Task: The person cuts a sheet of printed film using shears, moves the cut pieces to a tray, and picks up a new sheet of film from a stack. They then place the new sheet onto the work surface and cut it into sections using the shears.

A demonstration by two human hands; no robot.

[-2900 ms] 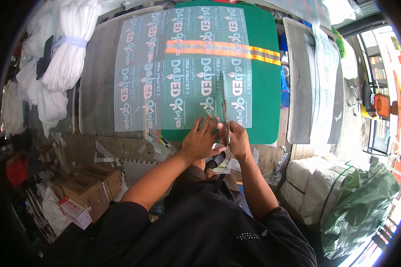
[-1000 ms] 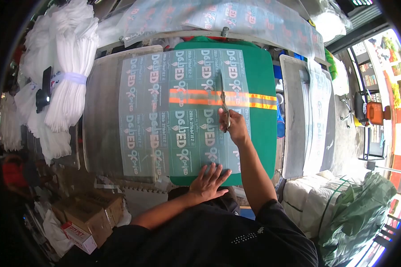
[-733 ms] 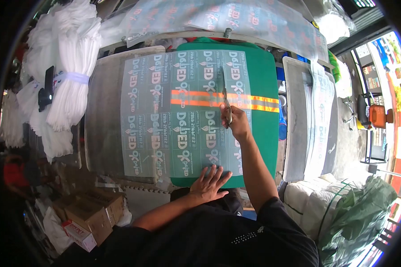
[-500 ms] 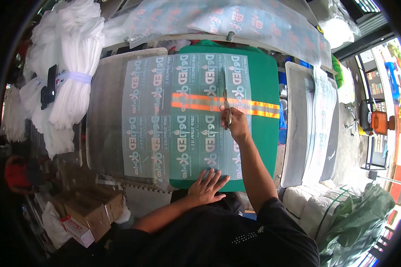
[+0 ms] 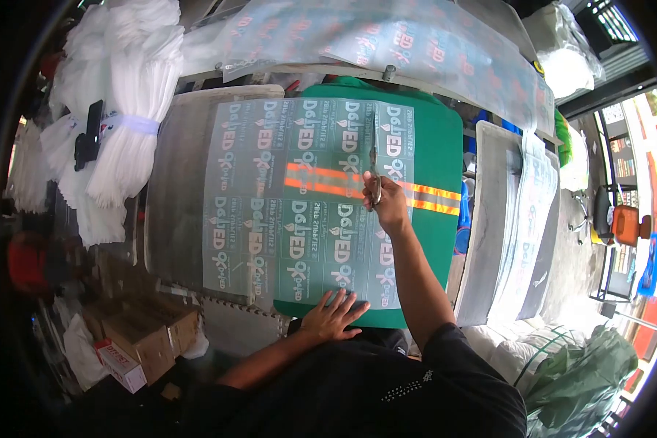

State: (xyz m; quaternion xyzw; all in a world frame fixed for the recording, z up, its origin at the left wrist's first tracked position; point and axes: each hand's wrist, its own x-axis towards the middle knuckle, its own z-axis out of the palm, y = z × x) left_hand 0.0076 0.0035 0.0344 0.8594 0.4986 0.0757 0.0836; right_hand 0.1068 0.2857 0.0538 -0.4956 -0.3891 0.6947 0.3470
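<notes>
A translucent plastic sheet (image 5: 263, 219), printed with rows of white "DepED OK" lettering, lies across a green shirt (image 5: 438, 153) with an orange-and-silver reflective band. My right hand (image 5: 388, 203) is closed around the handles of metal scissors (image 5: 375, 157), whose blades point away from me along a gap between printed columns near the sheet's right side. Whether the blades are cutting the plastic cannot be made out. At the sheet's near edge, my left hand (image 5: 334, 317) rests flat with its fingers spread, touching the plastic and the green cloth.
Grey boards (image 5: 179, 175) flank the shirt; the right one carries more printed plastic strips (image 5: 515, 241). Printed film (image 5: 416, 40) spans the far side. Bundled white material (image 5: 135, 95) hangs at left with a black phone-like object (image 5: 89, 135). Cardboard boxes (image 5: 142, 339) and wrapped sacks (image 5: 577, 365) sit below.
The view has tilted slightly, so the scene sits a little lower and to the right. My right hand still grips the scissors, and my left hand stays flat on the sheet's near edge.
</notes>
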